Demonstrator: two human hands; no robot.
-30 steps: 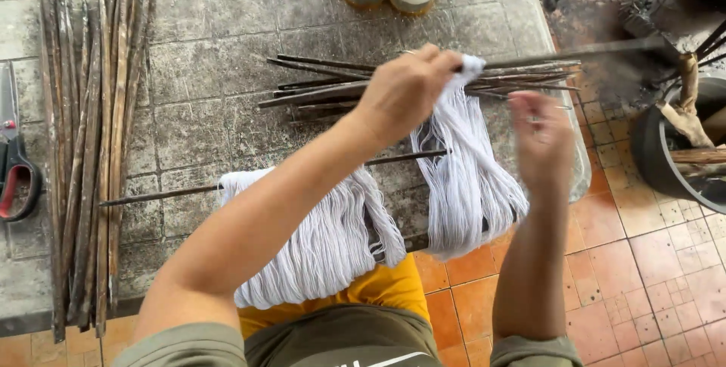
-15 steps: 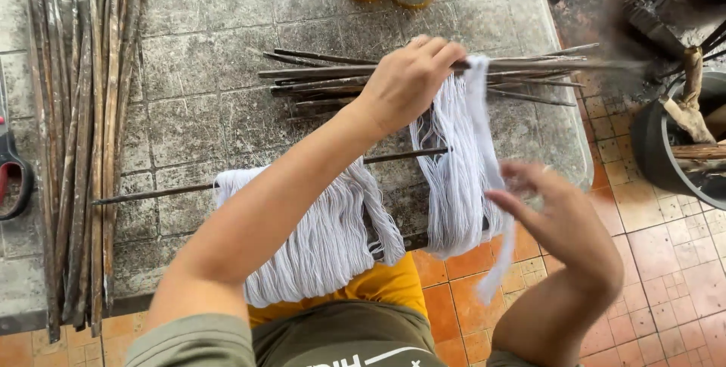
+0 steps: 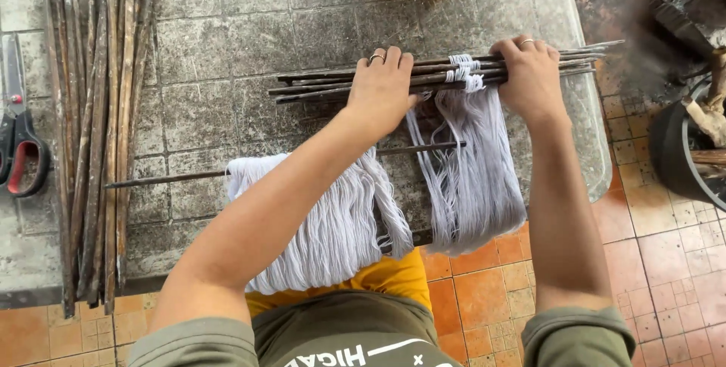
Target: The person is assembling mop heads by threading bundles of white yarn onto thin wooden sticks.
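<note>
Outdoor craft workshop: stained concrete bench [image 3: 212,49], stacked sticks [image 3: 91,125], yarn hanks [image 3: 333,223], scissors [image 3: 19,132], worn floor tiles [image 3: 665,261].

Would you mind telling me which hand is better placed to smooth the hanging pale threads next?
Probably the right hand: it rests on the rod bundle directly beside the tied skein, while the left hand presses the rods farther from it.

both arms outstretched; left hand [image 3: 382,91] and right hand [image 3: 532,72] palms down, fingers curled.
</note>
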